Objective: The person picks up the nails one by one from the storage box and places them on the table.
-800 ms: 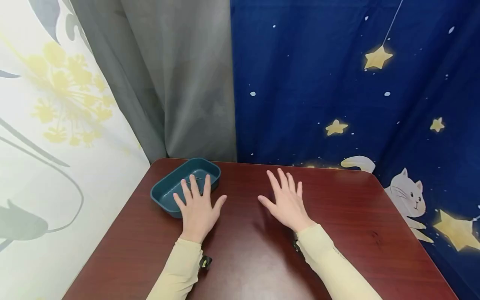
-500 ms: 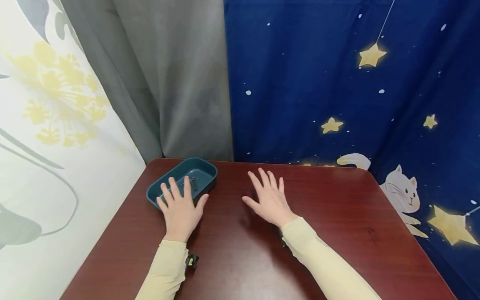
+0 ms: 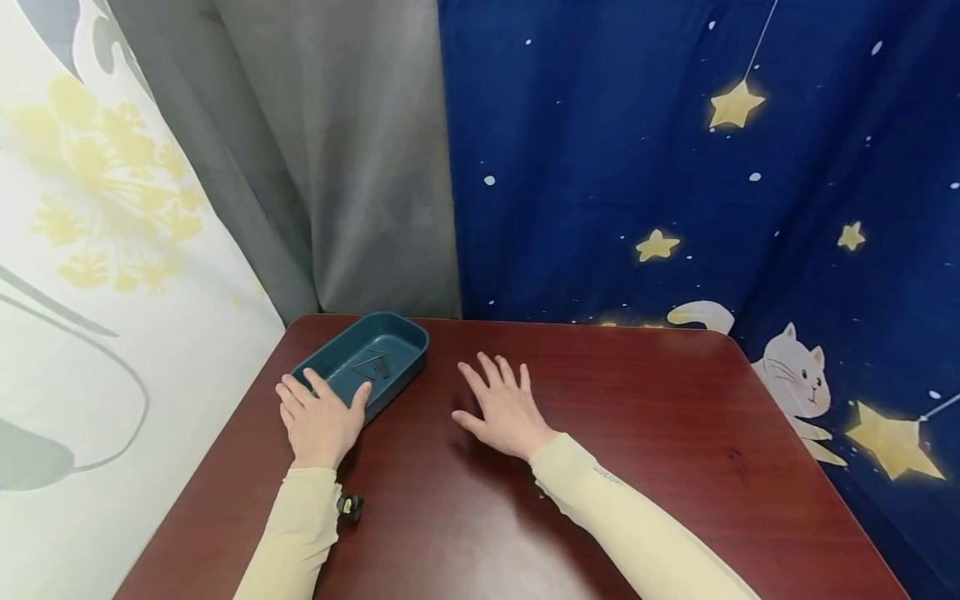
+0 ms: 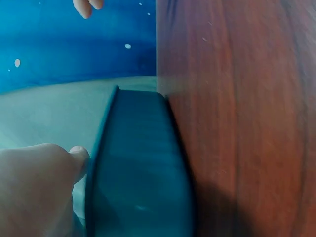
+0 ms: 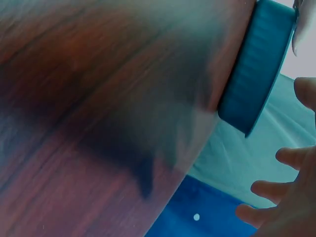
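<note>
A dark teal rectangular tray [image 3: 403,383] lies at the table's far left; in the left wrist view its outer side wall [image 4: 140,163] fills the middle. Thin dark pieces [image 3: 382,367], too small to identify, lie on its floor. My left hand [image 3: 322,425] is at the tray's near left end, fingers extended over the rim and thumb against the near side. In the left wrist view that thumb [image 4: 79,160] overlaps the rim. My right hand [image 3: 506,408] hovers over the table right of the tray, fingers spread and holding nothing.
The reddish-brown wooden table [image 3: 637,467] extends to the right and toward me. A grey curtain [image 3: 375,167] and a blue starry curtain [image 3: 570,167] hang behind its far edge. A pale patterned wall [image 3: 97,375] borders the left side.
Both hands have moved left in the head view. My left hand has gone from over the tray's near side to its left end, uncovering the thin pieces inside. The view has shifted slightly.
</note>
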`<state>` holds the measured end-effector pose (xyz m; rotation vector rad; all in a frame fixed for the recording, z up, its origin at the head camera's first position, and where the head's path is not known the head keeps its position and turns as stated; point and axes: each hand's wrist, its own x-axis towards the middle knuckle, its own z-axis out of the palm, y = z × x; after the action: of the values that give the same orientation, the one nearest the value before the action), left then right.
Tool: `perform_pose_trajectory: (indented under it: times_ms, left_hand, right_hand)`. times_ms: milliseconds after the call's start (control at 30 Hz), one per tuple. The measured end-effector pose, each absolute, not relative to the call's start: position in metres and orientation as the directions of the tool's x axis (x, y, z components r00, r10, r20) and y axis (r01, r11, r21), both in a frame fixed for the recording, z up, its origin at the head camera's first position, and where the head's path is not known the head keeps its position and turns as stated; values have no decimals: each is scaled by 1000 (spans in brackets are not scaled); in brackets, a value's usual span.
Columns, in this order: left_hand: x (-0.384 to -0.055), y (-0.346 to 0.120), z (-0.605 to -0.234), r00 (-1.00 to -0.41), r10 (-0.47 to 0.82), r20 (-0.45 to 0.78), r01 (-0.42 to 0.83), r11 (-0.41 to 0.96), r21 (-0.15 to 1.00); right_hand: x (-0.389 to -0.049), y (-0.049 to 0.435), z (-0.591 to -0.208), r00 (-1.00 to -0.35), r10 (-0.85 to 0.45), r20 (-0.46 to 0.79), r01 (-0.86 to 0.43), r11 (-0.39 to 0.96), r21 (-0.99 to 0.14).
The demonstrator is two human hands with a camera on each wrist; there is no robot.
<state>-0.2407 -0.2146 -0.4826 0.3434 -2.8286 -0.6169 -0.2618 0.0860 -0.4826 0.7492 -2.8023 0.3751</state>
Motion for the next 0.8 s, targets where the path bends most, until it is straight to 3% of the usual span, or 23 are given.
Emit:
perform_pose_trajectory:
  times_ms: [400, 800]
  left_hand:
    - [-242, -222, -489, -955, -268, 123, -194, 885, 422]
    - [-243, -228, -492, -971, -173, 163, -91, 906, 413]
  right_hand:
    - [-271, 77, -484, -846, -474, 243, -513, 848, -132]
    - [-291, 84, -473, -825, -507, 249, -543, 833, -104]
